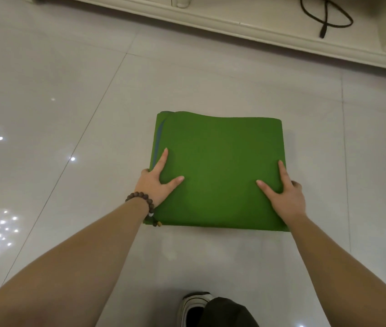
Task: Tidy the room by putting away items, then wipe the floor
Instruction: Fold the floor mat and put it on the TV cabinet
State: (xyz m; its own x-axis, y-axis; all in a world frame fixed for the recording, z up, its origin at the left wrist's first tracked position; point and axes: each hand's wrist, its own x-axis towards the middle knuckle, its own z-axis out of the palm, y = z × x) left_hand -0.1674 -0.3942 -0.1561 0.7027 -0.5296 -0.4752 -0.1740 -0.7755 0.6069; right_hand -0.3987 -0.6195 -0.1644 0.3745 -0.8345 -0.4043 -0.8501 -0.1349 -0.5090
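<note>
Head view: folded green mat [218, 171] flat on glossy tiled floor [69, 90], between both hands. Left hand [155, 182] at left edge, index and thumb spread straight on top, other fingers curled round the side. Right hand [286, 194] mirrors at right edge, gripping likewise. Beaded bracelet [143, 204] on left wrist; shoe [194, 308] below wrists; black cable [324, 15] well beyond fingertips.

Both hands' outer fingers [145, 172] curl hidden beneath the mat [218, 161].
</note>
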